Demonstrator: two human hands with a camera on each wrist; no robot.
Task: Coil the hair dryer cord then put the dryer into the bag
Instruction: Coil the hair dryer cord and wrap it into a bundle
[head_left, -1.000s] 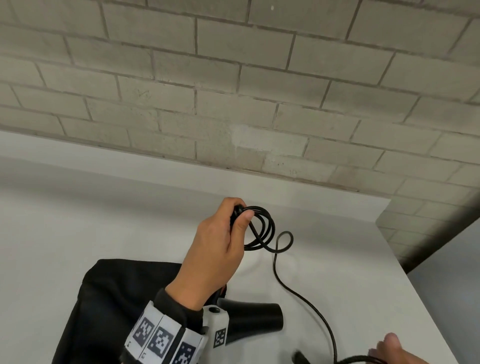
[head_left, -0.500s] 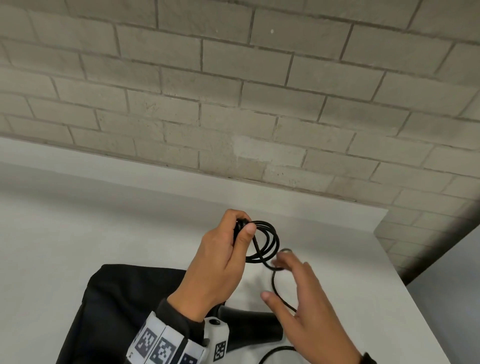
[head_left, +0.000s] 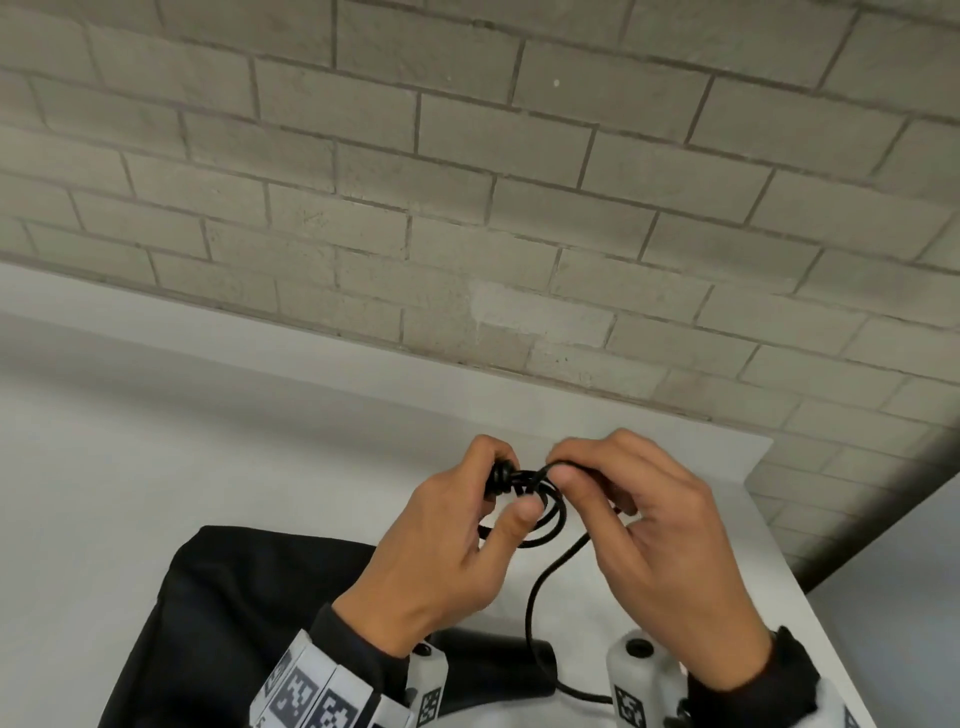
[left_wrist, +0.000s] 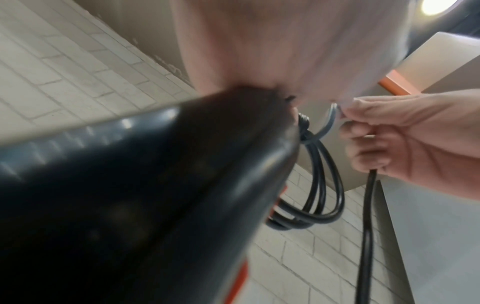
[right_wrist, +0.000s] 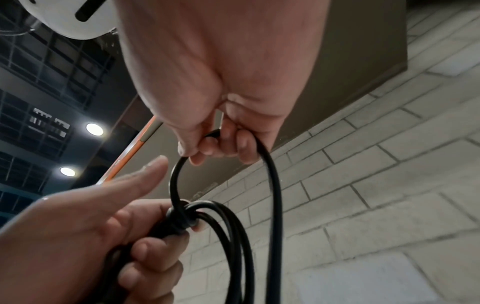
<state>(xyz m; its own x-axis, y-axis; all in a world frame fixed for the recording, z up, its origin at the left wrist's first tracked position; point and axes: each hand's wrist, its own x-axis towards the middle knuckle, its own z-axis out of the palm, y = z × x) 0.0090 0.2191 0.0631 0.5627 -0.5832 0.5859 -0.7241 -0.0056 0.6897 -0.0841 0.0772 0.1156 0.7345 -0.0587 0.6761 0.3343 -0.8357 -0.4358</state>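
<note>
Furthest left, under and beside the left forearm, a black fabric bag (head_left: 218, 613) lies slumped flat on the white worktop (head_left: 130, 467), matte and soft, with no opening visible from the head view. The left hand (head_left: 441, 551) is raised above the worktop and clenched round the bundle of cord loops (head_left: 540, 514), its fingers curled on the gathered top of the coil where the turns bunch into a knot-like cluster; the thumb sticks out straight toward the right hand. The loops are thin, round, smooth black rubbery cable, hanging down from that grip as a few narrow ovals. Just beside it, almost touching, the right hand (head_left: 654, 545) pinches a fresh bend of the same cord at its fingertips, held level with the left hand's grip, so the next loop appears ready to be laid over onto the bundle leftward; the right hand is the one carrying the free length. From that pinch the loose cord (head_left: 535, 597) drops in a slack curve back toward the person and runs to the hair dryer (head_left: 498, 670), which lies on the worktop below and between the two wrists, a glossy black hard-plastic body with its long axis roughly left to right, its left end touching or overlapping the bag's edge. Some cord remains uncoiled, so the coiling looks part done.
</note>
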